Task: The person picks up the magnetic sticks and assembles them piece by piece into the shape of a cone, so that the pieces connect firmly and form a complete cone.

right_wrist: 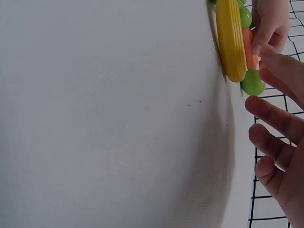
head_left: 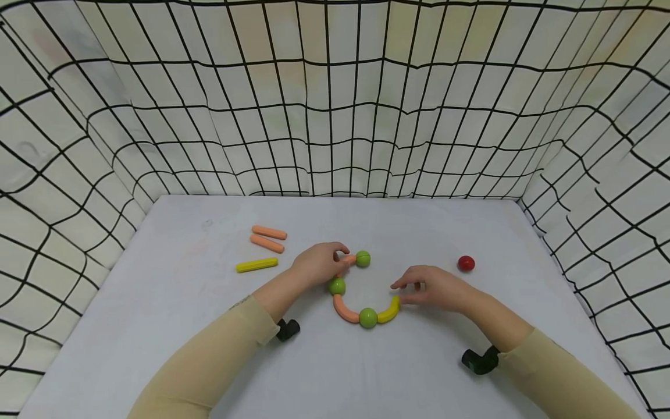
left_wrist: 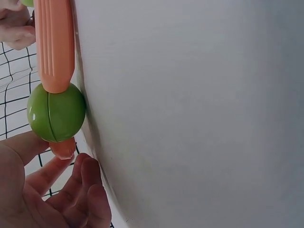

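A chain of toy rods and balls lies on the white table, curved like an open ring. My left hand point(head_left: 320, 263) pinches the upper orange rod point(head_left: 349, 259), between an upper green ball point(head_left: 363, 259) and a left green ball point(head_left: 337, 286). From the left ball, a curved orange rod point(head_left: 344, 310) runs to the bottom green ball point(head_left: 368, 318), followed by a curved yellow rod point(head_left: 389, 311). Beside that yellow rod's free end is my right hand point(head_left: 437, 287), fingers spread and holding nothing; the right wrist view shows the yellow rod point(right_wrist: 231, 40) just off its fingers.
Two loose orange rods point(head_left: 268, 237) and a straight yellow rod point(head_left: 257, 265) lie to the left. A red ball point(head_left: 466, 263) sits to the right. Black wire netting point(head_left: 356, 125) stands around the back and sides of the table point(head_left: 408, 372).
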`<state>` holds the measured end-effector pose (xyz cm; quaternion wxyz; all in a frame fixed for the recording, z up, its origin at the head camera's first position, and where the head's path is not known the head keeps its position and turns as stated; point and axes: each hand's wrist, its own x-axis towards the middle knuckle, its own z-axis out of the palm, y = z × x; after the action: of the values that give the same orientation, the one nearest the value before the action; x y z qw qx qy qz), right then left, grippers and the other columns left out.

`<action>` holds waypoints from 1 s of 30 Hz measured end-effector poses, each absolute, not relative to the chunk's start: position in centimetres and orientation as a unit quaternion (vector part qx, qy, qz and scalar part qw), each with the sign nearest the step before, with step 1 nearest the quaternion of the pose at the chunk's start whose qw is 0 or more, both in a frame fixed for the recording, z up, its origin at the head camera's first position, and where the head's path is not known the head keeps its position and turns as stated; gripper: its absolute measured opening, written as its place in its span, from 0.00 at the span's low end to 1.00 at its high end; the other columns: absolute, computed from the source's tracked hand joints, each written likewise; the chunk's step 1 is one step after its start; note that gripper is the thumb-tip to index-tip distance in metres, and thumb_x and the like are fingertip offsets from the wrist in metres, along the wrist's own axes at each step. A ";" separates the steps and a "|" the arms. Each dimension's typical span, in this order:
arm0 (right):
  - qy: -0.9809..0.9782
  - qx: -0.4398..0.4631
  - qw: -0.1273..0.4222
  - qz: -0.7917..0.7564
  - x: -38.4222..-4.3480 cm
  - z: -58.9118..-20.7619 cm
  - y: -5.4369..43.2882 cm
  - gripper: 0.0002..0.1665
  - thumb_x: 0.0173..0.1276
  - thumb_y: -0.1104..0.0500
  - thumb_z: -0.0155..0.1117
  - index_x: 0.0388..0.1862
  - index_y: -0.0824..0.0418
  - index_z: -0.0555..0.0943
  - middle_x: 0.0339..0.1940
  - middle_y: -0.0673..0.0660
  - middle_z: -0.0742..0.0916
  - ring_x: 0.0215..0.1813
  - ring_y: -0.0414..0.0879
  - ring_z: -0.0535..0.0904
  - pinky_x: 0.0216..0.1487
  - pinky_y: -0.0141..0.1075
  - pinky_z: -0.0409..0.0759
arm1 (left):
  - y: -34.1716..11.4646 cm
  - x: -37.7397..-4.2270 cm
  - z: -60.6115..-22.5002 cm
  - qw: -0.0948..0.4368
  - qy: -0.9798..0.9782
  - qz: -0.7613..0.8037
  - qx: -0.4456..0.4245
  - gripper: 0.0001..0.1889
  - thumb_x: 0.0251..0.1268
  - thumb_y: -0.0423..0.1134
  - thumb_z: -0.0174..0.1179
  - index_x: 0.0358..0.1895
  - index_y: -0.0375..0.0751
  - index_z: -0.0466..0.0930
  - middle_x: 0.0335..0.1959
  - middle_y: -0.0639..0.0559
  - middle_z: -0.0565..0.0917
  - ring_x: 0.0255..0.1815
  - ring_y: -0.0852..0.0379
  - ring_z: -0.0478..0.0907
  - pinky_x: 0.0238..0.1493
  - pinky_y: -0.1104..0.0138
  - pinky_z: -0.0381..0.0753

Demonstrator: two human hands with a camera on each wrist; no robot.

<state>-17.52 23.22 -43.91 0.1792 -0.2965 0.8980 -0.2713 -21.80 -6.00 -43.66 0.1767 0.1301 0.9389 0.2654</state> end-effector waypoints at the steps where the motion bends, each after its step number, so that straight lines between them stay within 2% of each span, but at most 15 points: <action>1: 0.896 -0.302 0.183 -0.267 -17.5 -44.0 23.2 0.18 0.65 0.46 0.71 0.53 0.45 0.86 0.47 0.39 0.84 0.45 0.40 0.76 0.48 0.35 0.78 | -5.9 -21.8 -43.6 0.177 0.939 0.265 0.132 0.19 0.71 0.52 0.59 0.60 0.53 0.79 0.45 0.54 0.81 0.35 0.57 0.75 0.37 0.63 0.73; 7: 0.889 -0.338 0.192 -0.242 -17.6 -44.5 22.9 0.18 0.64 0.47 0.72 0.53 0.43 0.86 0.49 0.39 0.82 0.48 0.41 0.75 0.52 0.38 0.77 | -5.7 -21.9 -43.5 0.184 0.937 0.263 0.137 0.17 0.72 0.51 0.59 0.58 0.53 0.80 0.41 0.54 0.80 0.32 0.57 0.75 0.36 0.64 0.73; 18: 0.881 -0.371 0.208 -0.207 -18.1 -44.4 22.2 0.14 0.64 0.49 0.73 0.49 0.41 0.87 0.47 0.40 0.80 0.50 0.40 0.74 0.57 0.41 0.76 | -5.7 -22.2 -43.8 0.191 0.934 0.266 0.144 0.17 0.71 0.49 0.60 0.59 0.53 0.80 0.42 0.54 0.80 0.34 0.57 0.75 0.37 0.63 0.73; 30: 0.893 -0.389 0.182 -0.131 -18.9 -43.8 21.3 0.14 0.63 0.53 0.74 0.48 0.42 0.88 0.46 0.42 0.81 0.49 0.41 0.75 0.56 0.42 0.77 | -5.7 -22.0 -43.5 0.202 0.931 0.268 0.146 0.16 0.73 0.50 0.58 0.58 0.52 0.82 0.37 0.55 0.80 0.31 0.58 0.76 0.34 0.64 0.74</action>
<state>-18.85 21.32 -43.79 0.1823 -0.3890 0.8934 -0.1313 -22.02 -5.75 -43.48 0.2020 0.1464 0.9307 0.2675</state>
